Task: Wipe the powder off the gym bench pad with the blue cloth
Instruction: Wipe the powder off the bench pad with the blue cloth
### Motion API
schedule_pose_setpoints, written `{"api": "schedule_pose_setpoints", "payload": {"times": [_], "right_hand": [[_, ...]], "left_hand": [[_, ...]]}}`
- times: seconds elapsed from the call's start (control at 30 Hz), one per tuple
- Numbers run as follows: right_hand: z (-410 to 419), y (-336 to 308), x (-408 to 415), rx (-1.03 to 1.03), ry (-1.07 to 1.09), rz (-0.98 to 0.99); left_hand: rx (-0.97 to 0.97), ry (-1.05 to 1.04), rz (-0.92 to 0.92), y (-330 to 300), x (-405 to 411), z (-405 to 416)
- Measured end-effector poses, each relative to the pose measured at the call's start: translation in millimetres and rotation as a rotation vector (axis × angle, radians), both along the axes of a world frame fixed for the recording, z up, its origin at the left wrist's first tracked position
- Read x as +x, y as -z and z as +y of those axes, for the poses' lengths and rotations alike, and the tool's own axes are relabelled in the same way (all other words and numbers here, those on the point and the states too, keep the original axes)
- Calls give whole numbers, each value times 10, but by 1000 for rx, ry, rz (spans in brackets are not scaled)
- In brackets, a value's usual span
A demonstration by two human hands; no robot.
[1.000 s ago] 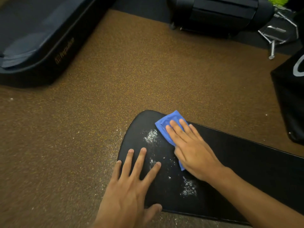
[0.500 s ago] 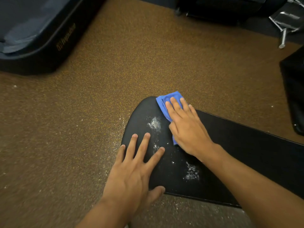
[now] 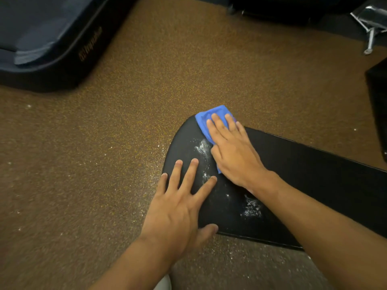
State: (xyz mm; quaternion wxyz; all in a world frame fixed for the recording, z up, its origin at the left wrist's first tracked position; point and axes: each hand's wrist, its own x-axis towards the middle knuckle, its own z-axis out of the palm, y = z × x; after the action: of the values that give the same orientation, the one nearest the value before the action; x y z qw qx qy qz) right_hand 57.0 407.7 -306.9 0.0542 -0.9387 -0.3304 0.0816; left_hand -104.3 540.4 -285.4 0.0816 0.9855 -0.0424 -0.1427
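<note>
A black gym bench pad (image 3: 314, 181) stretches from the centre to the right edge, its rounded end pointing left. White powder (image 3: 202, 148) streaks the pad near that end, and another patch of powder (image 3: 252, 208) lies closer to me. My right hand (image 3: 232, 151) presses flat on a folded blue cloth (image 3: 211, 118) at the pad's far rounded edge; most of the cloth is hidden under the palm. My left hand (image 3: 180, 201) lies flat with spread fingers on the pad's near left end, holding nothing.
Brown speckled rubber flooring (image 3: 104, 164) surrounds the pad, dusted with white specks left of it. A dark machine base (image 3: 52, 45) sits at the top left. Black equipment (image 3: 379, 114) stands at the right edge, and metal parts (image 3: 370, 28) at the top right.
My right hand has slid the blue cloth away from me to the far rounded edge of the pad. My left hand has stayed flat on the pad's near end.
</note>
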Motion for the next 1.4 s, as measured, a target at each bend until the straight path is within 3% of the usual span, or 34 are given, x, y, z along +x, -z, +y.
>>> {"api": "schedule_pose_setpoints", "payload": {"times": [0.13,0.37,0.6,0.8,1.0,1.23,1.4], "right_hand": [[-436,-59,-159,-82,-222,27],[39,-44,188,-20,41,45],[-422,-83,-227,-76,-279,40],[18,-8,156,-28,-6,37],[-598,-86,-275,-72,-272,39],[-168,-53,150,-9,8,59],[-328,-33,-111,-25,-191,47]], "left_hand": [[-7,16,-4,4,-5,1],[-26,-7,-57,53,-43,4],[-31,-30,-48,50,-41,-17],[-16,-42,-25,44,-7,-6],[-38,-56,-38,65,-37,-10],[-61,-71,-83,75,-167,-21],[-71,-79,-105,90,-169,-24]]}}
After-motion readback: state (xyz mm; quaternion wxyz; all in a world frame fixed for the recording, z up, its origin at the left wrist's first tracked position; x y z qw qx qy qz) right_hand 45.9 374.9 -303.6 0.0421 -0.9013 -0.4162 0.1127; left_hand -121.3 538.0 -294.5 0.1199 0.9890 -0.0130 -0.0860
